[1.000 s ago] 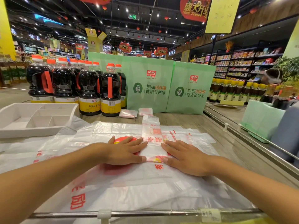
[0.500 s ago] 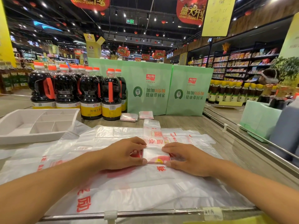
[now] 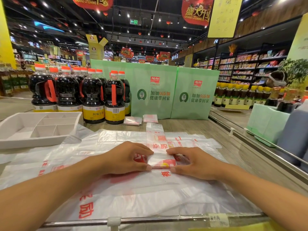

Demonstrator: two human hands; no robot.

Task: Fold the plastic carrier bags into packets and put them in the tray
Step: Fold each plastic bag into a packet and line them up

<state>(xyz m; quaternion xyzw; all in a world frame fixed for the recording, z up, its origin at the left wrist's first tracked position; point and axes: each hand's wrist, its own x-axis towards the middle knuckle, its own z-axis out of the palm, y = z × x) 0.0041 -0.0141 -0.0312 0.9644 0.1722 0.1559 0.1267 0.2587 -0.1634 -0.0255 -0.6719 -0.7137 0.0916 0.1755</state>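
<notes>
**Folded bag** [image 3: 155, 140]: a carrier bag reduced to a narrow strip. It lies lengthwise from the middle of the bench [image 3: 233, 152] toward the far edge, on top of the pile of flat bags [image 3: 133, 197]. Its near end is turned over into a small, thick fold.

**Left hand** [image 3: 126, 157]: fingers curled, with thumb and fingertips pinching the left side of that fold.

**Right hand** [image 3: 193, 162]: likewise curled, pinching the right side of the fold.

**Pile of flat bags:** translucent white with red print. It covers most of the bench down to the near edge, where a metal rail [image 3: 166, 219] runs.

**Finished packets:** a left packet [image 3: 132, 121] and a right packet [image 3: 150, 118] lie side by side, slightly apart, near the far edge. They sit just in front of the green paper bags [image 3: 155, 92].

**Tray** [image 3: 20, 140]: white and divided into compartments. It sits at the left edge, with its right corner meeting the fringe of the pile.

**Sauce bottles** [image 3: 93, 99]: dark, with orange caps, standing upright in a group behind the tray toward the far left corner.
</notes>
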